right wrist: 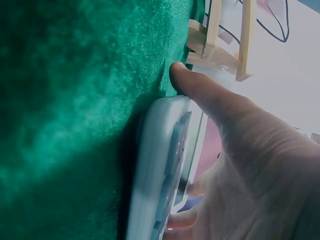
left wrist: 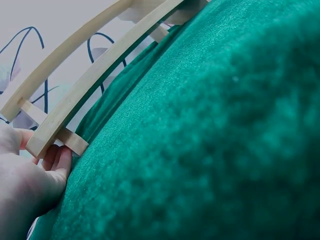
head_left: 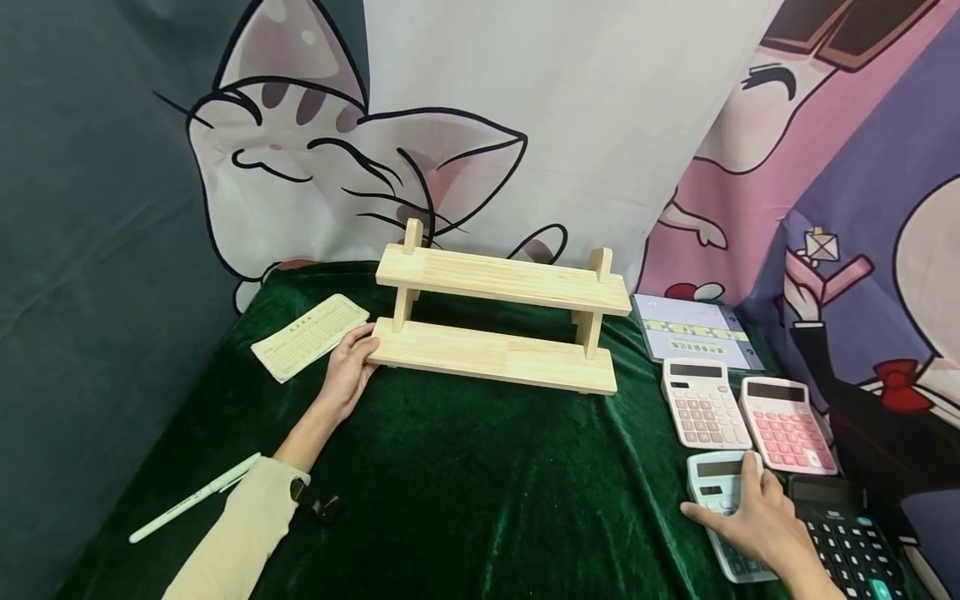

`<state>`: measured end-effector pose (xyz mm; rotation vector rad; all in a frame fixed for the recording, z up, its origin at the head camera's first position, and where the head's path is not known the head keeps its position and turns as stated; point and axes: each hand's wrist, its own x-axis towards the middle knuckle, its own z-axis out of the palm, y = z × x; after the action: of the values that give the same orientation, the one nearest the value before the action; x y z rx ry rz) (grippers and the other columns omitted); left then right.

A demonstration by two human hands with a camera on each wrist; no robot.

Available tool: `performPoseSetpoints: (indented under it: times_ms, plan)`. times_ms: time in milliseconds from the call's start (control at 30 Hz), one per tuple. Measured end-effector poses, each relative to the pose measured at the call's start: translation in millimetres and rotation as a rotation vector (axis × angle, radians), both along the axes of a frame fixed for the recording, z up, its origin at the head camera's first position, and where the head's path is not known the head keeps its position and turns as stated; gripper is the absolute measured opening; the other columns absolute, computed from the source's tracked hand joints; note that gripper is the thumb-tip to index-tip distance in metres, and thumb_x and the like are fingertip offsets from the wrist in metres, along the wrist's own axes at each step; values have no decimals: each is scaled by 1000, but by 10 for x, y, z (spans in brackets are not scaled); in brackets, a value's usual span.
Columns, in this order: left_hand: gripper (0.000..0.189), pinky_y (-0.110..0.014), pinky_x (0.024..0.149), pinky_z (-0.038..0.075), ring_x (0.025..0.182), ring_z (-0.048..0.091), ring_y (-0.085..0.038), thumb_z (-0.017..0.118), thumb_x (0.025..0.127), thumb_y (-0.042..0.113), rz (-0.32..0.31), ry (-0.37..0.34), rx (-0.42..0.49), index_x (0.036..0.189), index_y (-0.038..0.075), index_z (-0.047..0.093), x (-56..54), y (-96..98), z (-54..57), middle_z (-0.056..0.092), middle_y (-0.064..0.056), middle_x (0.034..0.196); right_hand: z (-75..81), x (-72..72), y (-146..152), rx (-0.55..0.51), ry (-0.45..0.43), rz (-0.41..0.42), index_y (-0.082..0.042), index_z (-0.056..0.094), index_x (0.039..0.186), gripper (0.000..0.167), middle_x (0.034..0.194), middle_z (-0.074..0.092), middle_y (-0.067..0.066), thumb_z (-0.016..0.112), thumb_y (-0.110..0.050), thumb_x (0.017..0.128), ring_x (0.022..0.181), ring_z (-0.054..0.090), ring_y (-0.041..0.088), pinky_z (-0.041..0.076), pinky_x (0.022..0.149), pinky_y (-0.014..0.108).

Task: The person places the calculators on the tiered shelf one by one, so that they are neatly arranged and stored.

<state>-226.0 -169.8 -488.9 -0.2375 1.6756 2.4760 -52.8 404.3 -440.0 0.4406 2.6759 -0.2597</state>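
Observation:
A two-tier wooden shelf (head_left: 495,357) stands on the green cloth in the head view. My left hand (head_left: 348,371) grips the left end of its lower board, thumb on top and fingers underneath. In the left wrist view those fingers (left wrist: 62,159) curl below the board beside a small foot. Over a pale blue calculator (head_left: 738,562) is my right hand (head_left: 768,521), its fingers spread and the thumb extended past the left edge. The right wrist view has the thumb (right wrist: 200,87) straight near the corner of the calculator (right wrist: 155,165), other fingers along its far side.
A white calculator (head_left: 705,404), a pink calculator (head_left: 787,425) and a black calculator (head_left: 855,550) surround the blue one. Behind them lies a pale notebook (head_left: 697,332). A printed paper pad (head_left: 311,337) and a white pen (head_left: 195,500) lie at the left. Cartoon curtains (head_left: 585,125) hang behind.

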Motion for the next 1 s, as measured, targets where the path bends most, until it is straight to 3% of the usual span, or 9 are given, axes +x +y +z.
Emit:
performPoseSetpoints:
  times_ms: [500, 667, 1000]
  plan:
    - [51, -40, 121, 26, 145, 31, -25, 45, 106, 17, 19, 5, -1, 155, 12, 28, 29, -19, -21, 34, -9, 147, 4, -21, -17, 38, 72, 4, 7, -7, 153, 137, 132, 24, 50, 60, -83, 75, 106, 41, 66, 39, 75, 67]
    - [53, -40, 121, 25, 145, 30, -25, 45, 107, 17, 14, 3, 5, 156, 12, 27, 24, -24, -20, 29, -12, 152, 35, -67, -16, 31, 107, 28, 4, -3, 155, 133, 136, 22, 48, 58, -84, 76, 107, 40, 64, 38, 76, 67]
    - [53, -42, 121, 26, 144, 32, -25, 47, 105, 17, 19, 14, -9, 154, 12, 29, 21, 10, -7, 35, -13, 150, 174, -162, -225, 31, 409, 172, 0, 14, 157, 117, 137, 30, 44, 68, -69, 79, 109, 41, 56, 37, 77, 69]
